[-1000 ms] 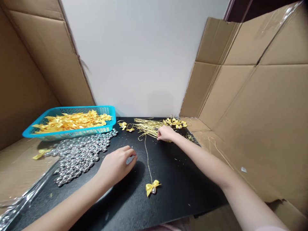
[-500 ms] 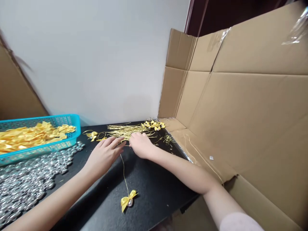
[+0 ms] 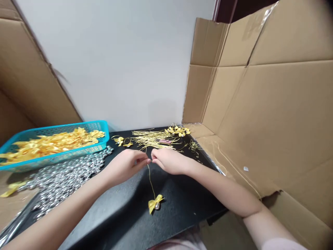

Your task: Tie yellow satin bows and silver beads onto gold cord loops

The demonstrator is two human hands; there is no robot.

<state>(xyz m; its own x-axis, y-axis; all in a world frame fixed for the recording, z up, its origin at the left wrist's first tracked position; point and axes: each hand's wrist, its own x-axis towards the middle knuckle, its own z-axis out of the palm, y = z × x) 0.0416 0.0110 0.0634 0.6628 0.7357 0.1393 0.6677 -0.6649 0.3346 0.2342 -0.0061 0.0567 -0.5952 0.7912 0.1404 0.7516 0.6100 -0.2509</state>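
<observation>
Over the middle of the black table, my left hand and my right hand meet at the fingertips, both pinched on a thin gold cord. The cord runs down from the fingers to a yellow ribbon bow with a small silver bell-like bead, which lies on the tabletop nearer to me. A short end of cord sticks up above my left fingers. Just beyond the hands lies a spread of cut gold cords, with a small pink-handled tool on top of it.
A blue basket of yellow bows stands at the left, with many silver beads heaped before it. More beaded bows lie at the back right, near a tangle of cord scraps. Cardboard walls the right side.
My hands have drawn back from the gold cords and come together, pinching the bow's cord. The pink-handled tool is now exposed. The view has shifted left.
</observation>
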